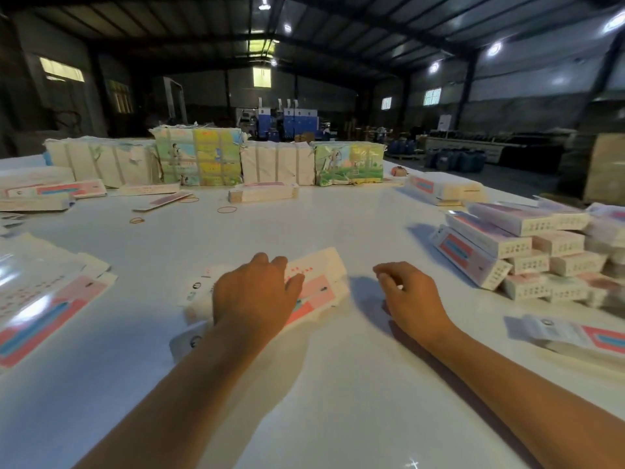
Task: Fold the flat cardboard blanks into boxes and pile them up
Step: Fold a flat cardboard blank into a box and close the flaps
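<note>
On the white table (pixel 338 384), left hand (pixel 257 292) presses flat on a box (pixel 321 279); right hand (pixel 411 292) rests loosely curled, holding nothing.

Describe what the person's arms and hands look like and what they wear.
Both forearms are bare as far as the view shows: no sleeves, gloves, watch or bracelet in sight. The left hand and right hand carry no rings that can be made out. The picture is too soft to judge nails or small marks.

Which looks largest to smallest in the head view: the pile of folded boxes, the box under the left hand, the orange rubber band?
1. pile of folded boxes
2. box under the left hand, though nearness enlarges it
3. orange rubber band
</note>
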Available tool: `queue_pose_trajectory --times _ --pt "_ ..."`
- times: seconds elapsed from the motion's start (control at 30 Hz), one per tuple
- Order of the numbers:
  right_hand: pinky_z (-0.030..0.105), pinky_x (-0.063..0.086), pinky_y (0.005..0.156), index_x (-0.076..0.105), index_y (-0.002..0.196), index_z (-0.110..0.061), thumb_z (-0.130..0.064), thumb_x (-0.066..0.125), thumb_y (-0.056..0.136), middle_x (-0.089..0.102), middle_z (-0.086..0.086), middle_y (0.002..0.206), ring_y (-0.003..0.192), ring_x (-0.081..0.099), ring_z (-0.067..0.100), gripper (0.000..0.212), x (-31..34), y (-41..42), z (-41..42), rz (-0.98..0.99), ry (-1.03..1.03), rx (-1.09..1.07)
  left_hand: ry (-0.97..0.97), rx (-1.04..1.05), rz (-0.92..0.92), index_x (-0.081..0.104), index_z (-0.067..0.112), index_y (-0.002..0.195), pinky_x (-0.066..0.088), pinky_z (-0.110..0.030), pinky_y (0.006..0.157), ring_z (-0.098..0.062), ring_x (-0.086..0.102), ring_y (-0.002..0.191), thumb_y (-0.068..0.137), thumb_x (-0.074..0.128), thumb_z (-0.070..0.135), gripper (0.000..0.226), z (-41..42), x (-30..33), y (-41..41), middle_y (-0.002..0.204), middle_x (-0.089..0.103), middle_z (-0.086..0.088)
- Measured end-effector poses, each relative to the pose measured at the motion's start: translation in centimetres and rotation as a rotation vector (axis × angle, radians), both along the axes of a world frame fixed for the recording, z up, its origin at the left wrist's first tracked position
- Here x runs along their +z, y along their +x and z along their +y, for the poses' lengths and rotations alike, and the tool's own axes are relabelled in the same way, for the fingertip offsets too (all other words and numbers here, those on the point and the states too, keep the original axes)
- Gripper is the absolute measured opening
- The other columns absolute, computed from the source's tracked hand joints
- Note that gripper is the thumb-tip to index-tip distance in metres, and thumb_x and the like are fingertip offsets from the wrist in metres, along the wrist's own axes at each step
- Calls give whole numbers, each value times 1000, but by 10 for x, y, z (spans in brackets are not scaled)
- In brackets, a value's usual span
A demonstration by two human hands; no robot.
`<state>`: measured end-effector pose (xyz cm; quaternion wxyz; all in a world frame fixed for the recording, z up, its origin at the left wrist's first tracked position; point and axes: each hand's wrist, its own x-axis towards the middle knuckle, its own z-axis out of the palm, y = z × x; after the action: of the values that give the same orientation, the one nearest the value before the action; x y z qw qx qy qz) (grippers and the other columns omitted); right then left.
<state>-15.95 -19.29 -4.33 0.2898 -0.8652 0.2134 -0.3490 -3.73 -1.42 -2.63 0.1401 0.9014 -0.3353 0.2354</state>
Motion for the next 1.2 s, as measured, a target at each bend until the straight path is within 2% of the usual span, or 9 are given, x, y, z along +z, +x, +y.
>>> queue_pose_trajectory --times 0.17,0.23,0.33,0.43,0.6,0.77,0.9,1.03,1.2 --pt "19 49 73 59 114 -20 -15 53 95 63 -8 101 85 59 6 20 8 -3 10 -169 259 166 -93 -79 -85 49 37 120 41 -27 65 -14 57 85 94 28 55 38 2 5 -6 99 53 7" --pt "18 46 60 65 101 -12 -7 53 93 69 6 92 72 61 9 16 9 -2 9 -149 413 235 -136 -169 -43 51 38 117 42 -23 62 -10 55 78 92 30 58 38 -1 2 -10 94 53 11" --pt "35 43 63 62 84 -3 1 49 89 62 31 94 73 57 40 14 11 -2 5 -138 703 248 -125 -252 46 47 42 119 35 -19 60 -5 51 79 76 30 77 58 -6 1 -16 91 48 16" --pt "29 46 50 56 82 -2 3 47 89 58 23 85 70 61 30 12 9 -1 3 -151 848 278 79 -294 30 28 35 134 39 -29 77 -10 46 100 62 38 88 89 -13 -4 -24 111 44 11" --pt "29 34 49 57 87 3 3 52 89 53 43 96 77 49 59 6 5 1 6 -89 788 276 29 -281 -99 31 29 133 38 -27 71 -12 48 102 80 43 65 66 -15 1 -26 116 51 8" --pt "26 30 46 57 75 -3 1 53 89 57 30 79 73 49 36 15 3 1 5 -93 803 281 212 -236 -77 9 24 144 39 -30 79 -17 40 115 72 50 74 97 -19 -5 -35 130 36 2" --pt "25 32 41 56 78 -1 3 54 88 55 31 80 68 44 34 11 2 3 4 -107 794 267 146 -252 -53 22 21 139 33 -25 69 -13 44 100 77 56 59 80 -19 0 -36 117 42 4" --pt "30 41 49 59 90 -1 5 59 84 57 37 105 70 53 36 9 3 3 9 -124 794 258 93 -270 14 37 30 119 36 -24 68 -9 43 84 80 58 55 51 -14 6 -37 106 50 10" --pt "18 48 69 60 88 -19 -10 66 86 60 2 93 77 55 9 11 5 -7 11 -233 194 26 7 -215 118 42 30 112 33 -24 65 -11 46 77 80 56 52 41 -13 8 -36 104 57 10"
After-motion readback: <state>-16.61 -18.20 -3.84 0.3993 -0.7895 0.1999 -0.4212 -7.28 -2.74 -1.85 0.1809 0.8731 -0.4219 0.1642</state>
